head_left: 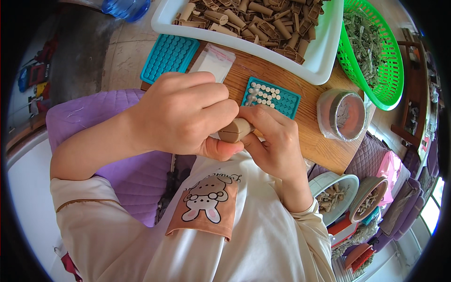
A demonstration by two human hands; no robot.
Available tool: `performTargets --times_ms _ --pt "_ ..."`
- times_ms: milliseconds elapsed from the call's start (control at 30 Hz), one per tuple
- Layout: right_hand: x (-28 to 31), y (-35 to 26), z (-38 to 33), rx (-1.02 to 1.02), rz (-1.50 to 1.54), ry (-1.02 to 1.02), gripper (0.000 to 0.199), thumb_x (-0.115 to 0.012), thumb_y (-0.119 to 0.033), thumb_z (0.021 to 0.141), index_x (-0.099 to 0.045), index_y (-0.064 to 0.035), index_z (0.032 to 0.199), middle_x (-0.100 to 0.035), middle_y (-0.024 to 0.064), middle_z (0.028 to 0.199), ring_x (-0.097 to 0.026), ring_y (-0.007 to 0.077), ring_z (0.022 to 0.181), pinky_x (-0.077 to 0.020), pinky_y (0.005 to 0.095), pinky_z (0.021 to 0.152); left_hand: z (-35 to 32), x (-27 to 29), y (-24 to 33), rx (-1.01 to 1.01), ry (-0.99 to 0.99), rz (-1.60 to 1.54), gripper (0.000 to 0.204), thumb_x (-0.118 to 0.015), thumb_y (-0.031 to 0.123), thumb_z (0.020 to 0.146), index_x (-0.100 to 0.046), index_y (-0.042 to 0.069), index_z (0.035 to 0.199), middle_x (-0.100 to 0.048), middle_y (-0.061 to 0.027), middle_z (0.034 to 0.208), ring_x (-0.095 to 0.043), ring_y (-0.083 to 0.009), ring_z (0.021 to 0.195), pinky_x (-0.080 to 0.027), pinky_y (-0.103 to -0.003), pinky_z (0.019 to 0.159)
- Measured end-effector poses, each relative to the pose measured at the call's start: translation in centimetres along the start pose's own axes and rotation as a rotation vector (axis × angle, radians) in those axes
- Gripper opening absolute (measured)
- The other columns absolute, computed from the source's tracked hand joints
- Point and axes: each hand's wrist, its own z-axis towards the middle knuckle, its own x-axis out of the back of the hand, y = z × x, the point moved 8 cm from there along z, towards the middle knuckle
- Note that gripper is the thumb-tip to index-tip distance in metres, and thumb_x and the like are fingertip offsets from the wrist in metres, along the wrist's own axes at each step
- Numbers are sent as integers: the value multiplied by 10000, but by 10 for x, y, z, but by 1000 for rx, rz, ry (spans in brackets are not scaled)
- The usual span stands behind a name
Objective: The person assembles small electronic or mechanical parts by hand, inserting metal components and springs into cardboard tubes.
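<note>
My left hand (185, 110): fingers curled, thumb pressed to a brown piece (231, 132)
My right hand (277, 141): gripping the same piece from the other side
Small teal tray (291, 104): just beyond my right hand, partly filled with white discs (268, 89)
Larger teal tray (170, 57): beyond my left hand, beside a clear packet (212, 62)
White bin (321, 71): heaped with brown parts (258, 26)
Green basket (398, 63): right of the bin

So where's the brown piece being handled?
Central in the head view, the brown piece sits between left hand and right hand, above the rabbit print.
</note>
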Motion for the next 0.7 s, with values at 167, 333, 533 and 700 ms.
performTargets --times_ms 167,333,533,700 --pt "-7 -1 -1 -21 86 -54 202 -626 -59 656 -523 -12 823 -499 107 661 -500 273 589 -401 341 509 2 3 6 -26 -36 56 372 -584 380 633 -361 112 502 -309 2 514 -362 -135 442 -297 -256 336" --pt "-15 7 -6 -127 109 -200 210 -630 -41 636 -520 -10 812 -500 113 666 -505 279 600 -407 344 522 -3 -5 4 10 -66 15 373 -588 389 620 -368 114 498 -313 1 514 -364 -134 443 -309 -262 346" --pt "-7 10 -21 -66 4 -154 261 -623 3 605 -548 -7 855 -513 120 788 -520 266 716 -428 323 604 -9 -29 8 81 -245 -138 440 -517 499 712 -452 90 563 -418 -19 560 -460 -170 514 -383 -283 411" --pt "98 39 -106 -722 -323 -240 389 -594 49 607 -544 -26 985 -544 113 783 -564 238 751 -442 294 647 -30 -46 0 165 -441 -159 450 -482 512 736 -495 72 642 -421 -43 584 -451 -201 549 -373 -316 475"
